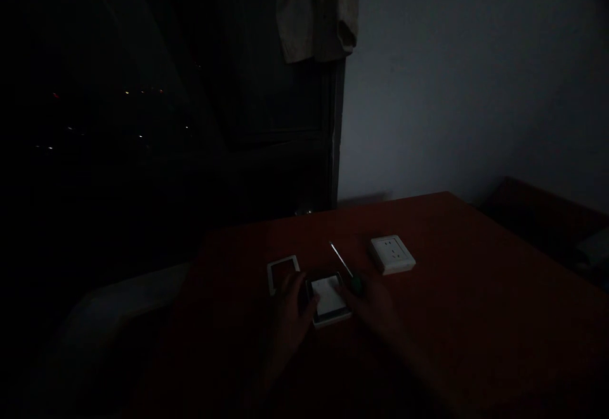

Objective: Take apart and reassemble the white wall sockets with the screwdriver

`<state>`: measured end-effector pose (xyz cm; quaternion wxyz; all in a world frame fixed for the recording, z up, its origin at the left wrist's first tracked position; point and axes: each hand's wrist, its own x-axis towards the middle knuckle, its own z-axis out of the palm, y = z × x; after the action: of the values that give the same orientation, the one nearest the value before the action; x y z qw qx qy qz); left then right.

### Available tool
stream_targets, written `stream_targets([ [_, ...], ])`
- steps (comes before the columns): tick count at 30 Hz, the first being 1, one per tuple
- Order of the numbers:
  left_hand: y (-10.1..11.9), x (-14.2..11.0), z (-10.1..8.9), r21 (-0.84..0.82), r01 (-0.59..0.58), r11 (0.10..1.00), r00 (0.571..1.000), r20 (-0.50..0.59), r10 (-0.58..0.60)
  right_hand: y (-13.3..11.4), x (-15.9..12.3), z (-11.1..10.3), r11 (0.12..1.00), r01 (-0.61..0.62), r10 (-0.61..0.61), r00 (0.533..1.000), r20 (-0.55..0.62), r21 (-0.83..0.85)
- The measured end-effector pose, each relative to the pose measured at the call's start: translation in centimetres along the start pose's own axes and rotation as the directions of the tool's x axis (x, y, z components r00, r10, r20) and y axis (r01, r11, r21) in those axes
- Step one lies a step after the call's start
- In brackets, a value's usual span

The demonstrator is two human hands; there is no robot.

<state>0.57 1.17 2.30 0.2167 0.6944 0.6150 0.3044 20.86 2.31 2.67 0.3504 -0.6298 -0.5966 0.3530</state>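
In dim light, a white square wall-switch or socket box (332,322) lies on the table, with a pale plain panel (327,295) inside its dark-edged rim. From the left, my left hand (291,310) grips this box, thumb at the panel's edge. My right hand (375,305) is closed around a screwdriver's green handle (356,285); its bright shaft (341,258) points up and away to the left. The right thumb reaches the panel's right side. A thin white square cover frame (270,278) lies just beyond my left fingers, which partly hide it.
A white wall socket on its box (392,254) stands farther back on the right of the reddish table (457,292). Behind are a dark window (143,89), a hanging cloth (316,13) and a pale wall (451,77). A pale rounded shape (109,305) shows at left.
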Motion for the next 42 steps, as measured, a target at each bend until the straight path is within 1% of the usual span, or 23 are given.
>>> stream_targets([
  [2, -0.3, -0.2, 0.6, -0.048, 0.054, 0.997, 0.999, 0.008, -0.054, -0.6, 0.0, 0.2, 0.988, 0.022, -0.021, 1.0, 0.006, -0.154],
  [4, -0.4, -0.3, 1.2, -0.13, 0.122, 0.984, 0.992, 0.038, -0.118, -1.0, 0.0, 0.6, 0.968, 0.033, -0.025, 0.999, 0.038, -0.249],
  [7, -0.4, -0.4, 1.9, -0.26, 0.225, 0.939, 0.974, 0.089, -0.209, -1.1, 0.1, 1.3, 0.949, 0.027, -0.01, 0.998, 0.055, -0.313],
  [9, -0.4, -0.4, 2.1, -0.322, 0.258, 0.911, 0.966, 0.111, -0.235, -1.0, 0.3, 1.5, 0.948, 0.014, 0.006, 0.998, 0.063, -0.318],
  [15, -0.1, -0.3, 2.0, -0.391, 0.26, 0.883, 0.965, 0.129, -0.227, -0.6, 0.3, 1.7, 0.958, 0.012, 0.012, 0.997, 0.081, -0.285],
  [19, -0.1, -0.3, 2.2, -0.38, 0.236, 0.894, 0.972, 0.097, -0.215, -0.7, 0.2, 1.7, 0.95, 0.028, -0.002, 0.996, 0.085, -0.31],
  [25, 0.0, -0.3, 2.4, -0.368, 0.239, 0.899, 0.971, 0.075, -0.228, -0.8, 0.3, 1.9, 0.946, 0.002, 0.028, 0.996, 0.088, -0.323],
  [27, 0.0, -0.3, 2.4, -0.386, 0.239, 0.891, 0.971, 0.069, -0.23, -0.7, 0.1, 2.0, 0.952, 0.008, 0.018, 0.997, 0.08, -0.305],
  [30, -0.1, -0.4, 2.4, -0.417, 0.254, 0.873, 0.967, 0.098, -0.235, -0.5, 0.0, 1.9, 0.971, 0.01, 0.006, 0.998, 0.07, -0.238],
  [31, -0.2, -0.4, 2.4, -0.422, 0.261, 0.868, 0.965, 0.11, -0.237, -0.4, 0.0, 1.8, 0.983, 0.017, -0.004, 0.997, 0.074, -0.185],
  [33, -0.2, -0.5, 2.2, -0.427, 0.273, 0.862, 0.962, 0.117, -0.246, -0.1, 0.2, 1.4, 1.0, -0.002, 0.002, 0.996, 0.092, -0.005],
  [35, -0.2, -0.4, 1.6, -0.407, 0.268, 0.873, 0.963, 0.078, -0.259, 0.4, 0.5, 0.9, 0.984, -0.061, 0.041, 0.992, 0.119, 0.169],
  [36, -0.3, -0.2, 1.1, -0.378, 0.255, 0.89, 0.966, 0.048, -0.256, 0.7, 0.6, 0.7, 0.969, -0.101, 0.072, 0.989, 0.132, 0.225],
  [38, -0.8, 0.4, 0.0, -0.28, 0.207, 0.937, 0.975, -0.016, -0.22, 1.4, 0.6, 0.2, 0.949, -0.161, 0.126, 0.981, 0.144, 0.269],
  [40, -1.7, 1.2, -1.4, -0.139, 0.154, 0.978, 0.986, -0.049, -0.162, 2.0, 0.4, -0.1, 0.938, -0.205, 0.17, 0.975, 0.145, 0.28],
  [42, -2.9, 2.2, -2.6, 0.048, 0.111, 0.993, 0.989, -0.102, -0.106, 2.4, 0.0, -0.4, 0.921, -0.247, 0.208, 0.966, 0.155, 0.3],
])
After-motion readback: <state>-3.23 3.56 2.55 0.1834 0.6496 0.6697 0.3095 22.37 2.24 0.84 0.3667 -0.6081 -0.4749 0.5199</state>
